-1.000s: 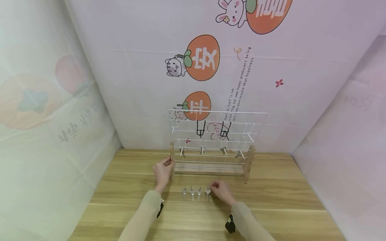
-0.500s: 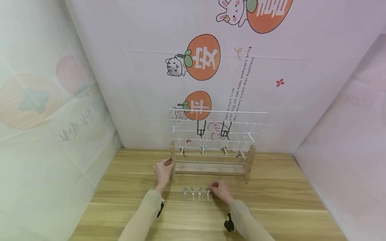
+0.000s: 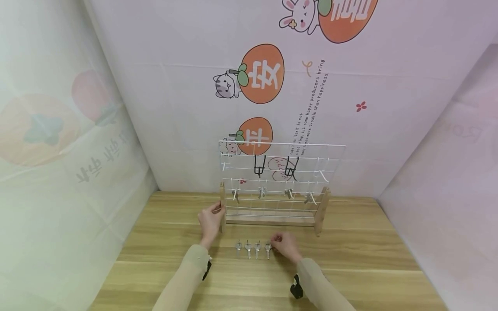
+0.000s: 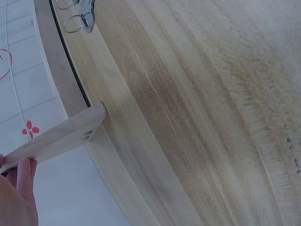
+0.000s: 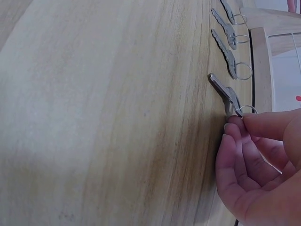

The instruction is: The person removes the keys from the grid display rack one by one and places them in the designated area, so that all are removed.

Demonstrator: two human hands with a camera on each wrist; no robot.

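My left hand grips the left wooden upright of a white wire-grid rack; its fingertips press that board in the left wrist view. On the table in front of the rack lies a row of silver keys with rings. My right hand pinches the head of the rightmost key between thumb and finger, and this key's shaft tilts a little off the wood. The other three keys lie flat beside it. Several keys hang from white hooks on the rack's lower part.
Two black hooks hang higher on the grid, with white hooks at both sides. The rack's wooden base bar stands behind the loose keys. Printed cloth walls enclose the wooden table.
Almost nothing moves. The right sleeve and the head view shift very slightly; both hands keep their places on the key and the upright.
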